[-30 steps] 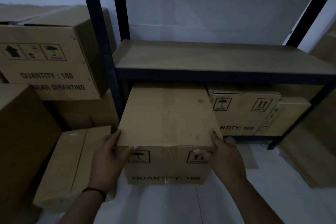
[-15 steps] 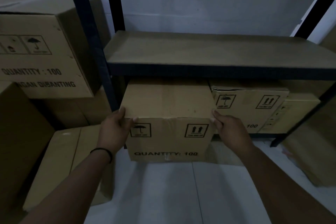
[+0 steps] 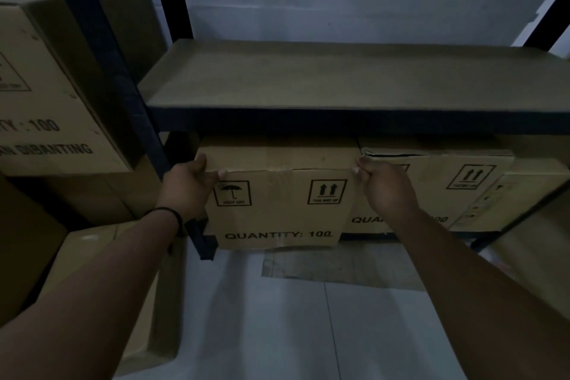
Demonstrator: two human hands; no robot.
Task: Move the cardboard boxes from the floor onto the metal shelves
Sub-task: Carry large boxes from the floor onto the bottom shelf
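A cardboard box (image 3: 279, 210) printed "QUANTITY: 100" sits at the left end of the bottom level of the dark metal shelf (image 3: 354, 119), mostly under the upper board. My left hand (image 3: 188, 187) grips its upper left corner, thumb on the front face and fingers on top. My right hand (image 3: 385, 188) is curled at its upper right corner, touching the edge. A second matching box (image 3: 456, 194) stands right beside it on the same level.
The upper shelf board (image 3: 339, 74) is bare. A dark upright post (image 3: 101, 49) stands at left, with large stacked boxes (image 3: 46, 95) beyond it and a flat box (image 3: 101, 256) on the floor. Flattened cardboard (image 3: 336, 268) lies on the white floor.
The box has slid away from me, further in under the upper board. Both hands followed it, and my right hand's fingers have curled at the corner.
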